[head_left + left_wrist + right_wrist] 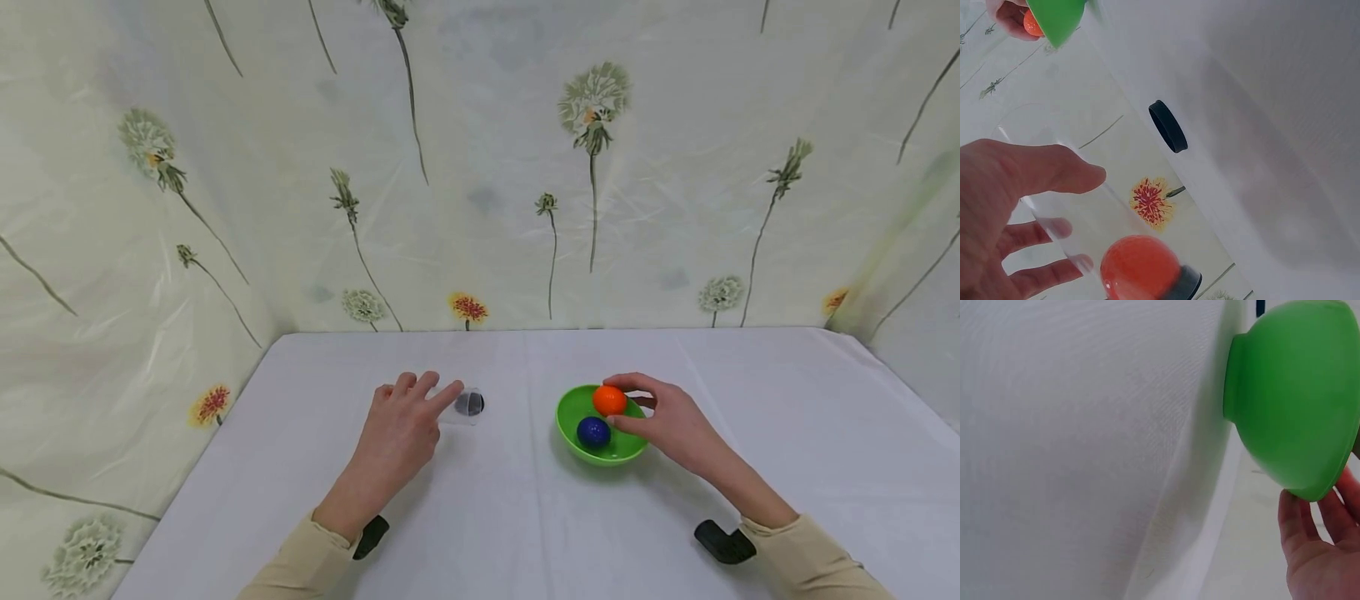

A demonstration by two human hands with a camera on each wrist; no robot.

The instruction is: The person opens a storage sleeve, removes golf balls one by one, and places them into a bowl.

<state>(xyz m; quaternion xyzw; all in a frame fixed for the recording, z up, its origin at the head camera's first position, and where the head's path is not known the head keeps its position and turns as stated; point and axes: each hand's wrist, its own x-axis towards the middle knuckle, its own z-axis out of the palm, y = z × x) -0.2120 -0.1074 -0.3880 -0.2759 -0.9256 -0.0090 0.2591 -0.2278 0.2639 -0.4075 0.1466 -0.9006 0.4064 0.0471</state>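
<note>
My left hand (405, 429) grips a clear tube (1100, 215) that stands on the table, thumb on one side and fingers on the other. Inside its lower end sits an orange-red ball (1138, 269), just above a black base (1185, 284). A loose black cap (1169, 127) lies on the table beyond the tube. Over at the right, my right hand (675, 421) pinches an orange ball (610, 400) between thumb and fingers, within the rim of a green bowl (600, 457). A dark blue ball (593, 432) rests in that bowl. In the right wrist view the bowl's wall hides both balls.
A white cloth (517, 533) covers the table. Flower-printed sheeting (480, 167) rises behind it and along the left and right sides. Black wrist devices (723, 543) sit under both sleeves.
</note>
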